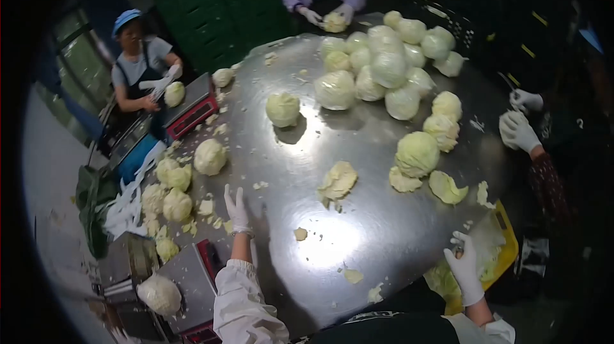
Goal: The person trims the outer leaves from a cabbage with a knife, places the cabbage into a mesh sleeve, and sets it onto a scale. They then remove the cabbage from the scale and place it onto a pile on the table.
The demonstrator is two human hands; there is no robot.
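My left hand, in a white glove, reaches over the left part of the metal table with its fingers spread and nothing in them. A pale cabbage head lies just beyond it, apart from the fingers. At the lower right my gloved right hand is held beside a yellow crate with leaves inside. Its fingers curl around a small brownish thing that I cannot make out. Loose cabbage leaves lie mid-table. A greener cabbage sits farther right.
Several wrapped cabbages are piled at the back. Scales line the left side, one bearing a wrapped cabbage. Co-workers stand at the left, back and right; a gloved hand at the right is a co-worker's. Leaf scraps are scattered about.
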